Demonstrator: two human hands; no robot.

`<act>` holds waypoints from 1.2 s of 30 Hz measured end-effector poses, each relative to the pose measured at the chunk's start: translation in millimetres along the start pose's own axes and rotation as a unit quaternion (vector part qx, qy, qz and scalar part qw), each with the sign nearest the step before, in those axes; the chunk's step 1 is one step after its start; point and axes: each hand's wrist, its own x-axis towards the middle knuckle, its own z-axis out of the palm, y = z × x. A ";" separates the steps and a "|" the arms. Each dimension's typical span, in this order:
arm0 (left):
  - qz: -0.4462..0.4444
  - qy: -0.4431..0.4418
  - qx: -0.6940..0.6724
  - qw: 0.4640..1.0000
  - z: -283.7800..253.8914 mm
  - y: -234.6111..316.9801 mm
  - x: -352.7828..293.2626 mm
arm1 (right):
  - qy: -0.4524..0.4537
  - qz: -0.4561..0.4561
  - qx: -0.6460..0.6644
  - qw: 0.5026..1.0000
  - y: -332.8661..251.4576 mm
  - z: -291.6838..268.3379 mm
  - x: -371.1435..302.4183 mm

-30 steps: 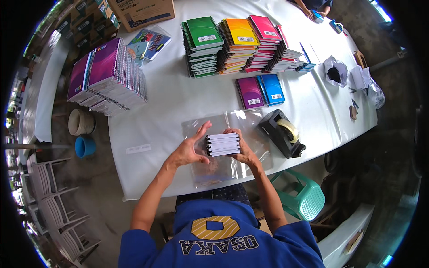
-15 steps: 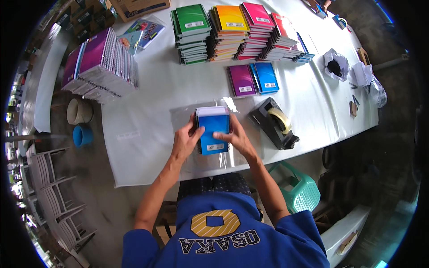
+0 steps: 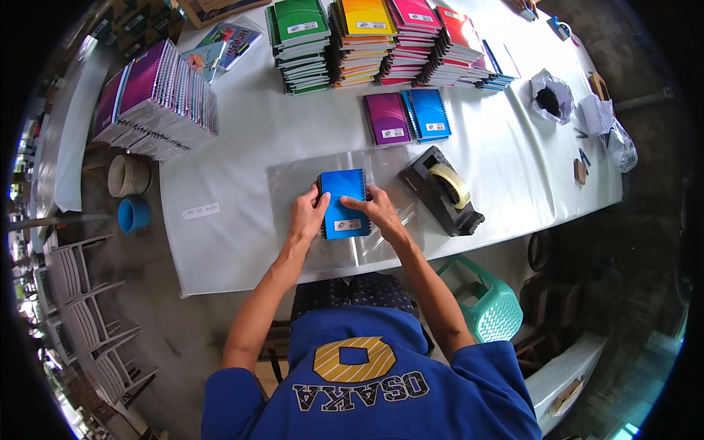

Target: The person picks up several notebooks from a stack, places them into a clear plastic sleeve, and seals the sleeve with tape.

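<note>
A small stack of blue notebooks (image 3: 343, 203) lies flat on a clear plastic sheet (image 3: 293, 183) spread over the white table (image 3: 242, 147), right in front of the seated person. Its long axis runs away from the person toward the far side of the table, the spiral binding along its left edge and a small white label near the end closest to the body. The left hand (image 3: 308, 215) presses against the left, spiral side, fingers curled over the edge; the right hand (image 3: 380, 210) rests on the right side with the thumb on the cover, so both grips are narrow and closed on the stack between them. Just right of the sheet sits a black tape dispenser (image 3: 443, 191) with a roll of pale tape, angled across the table. Beyond the stack, a purple notebook (image 3: 386, 118) and a second blue notebook (image 3: 429, 114) lie side by side, pointing the same way. Along the far edge stand tall piles of notebooks (image 3: 367, 40) topped green, yellow, pink and red, and a slanting pile of purple ones (image 3: 154, 99) sits at the far left. On the floor left of the table are a tan bucket (image 3: 129, 174) and a blue tub (image 3: 133, 215); I cannot tell what is in either. A green plastic basket (image 3: 490, 308) stands by the person's right side.
</note>
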 end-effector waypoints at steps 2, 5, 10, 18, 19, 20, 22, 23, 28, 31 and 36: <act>-0.017 -0.001 -0.001 1.000 0.4 -1.1 -0.6 | 0.002 -0.009 -0.027 1.000 -0.6 2.5 -1.4; -0.002 0.027 -0.002 1.000 3.9 -14.8 1.2 | 0.023 -0.037 -0.098 0.994 4.5 7.9 0.1; 0.010 0.034 0.036 0.999 6.9 -12.0 -1.8 | 0.247 -0.274 -0.330 0.869 14.7 10.5 -32.4; -0.002 0.027 -0.047 0.999 1.2 -23.5 3.1 | 0.422 -0.044 -0.398 0.814 74.9 -9.8 -66.6; 0.002 0.020 -0.046 0.999 2.8 -19.4 4.5 | 0.429 -0.040 -0.395 0.811 84.6 -16.3 -61.0; -0.008 0.009 -0.071 0.997 4.0 -15.1 4.0 | 0.408 -0.029 -0.358 0.839 92.0 -24.6 -57.2; -0.018 -0.004 -0.095 0.995 2.6 -11.5 3.8 | 0.388 -0.017 -0.318 0.865 96.7 -34.1 -55.6; -0.021 -0.007 -0.118 0.993 -0.9 -12.4 3.9 | 0.385 -0.001 -0.317 0.867 93.8 -35.6 -56.8; -0.043 -0.028 -0.125 0.991 -7.6 -2.3 3.1 | 0.410 -0.017 -0.334 0.848 80.4 -46.0 -64.1; -0.072 -0.049 -0.136 0.987 -9.5 6.2 1.3 | 0.380 0.025 -0.221 0.898 71.4 -49.4 -66.5; -0.060 -0.066 -0.126 0.988 -12.3 6.4 4.5 | 0.424 -0.032 -0.197 0.883 74.1 -40.2 -66.8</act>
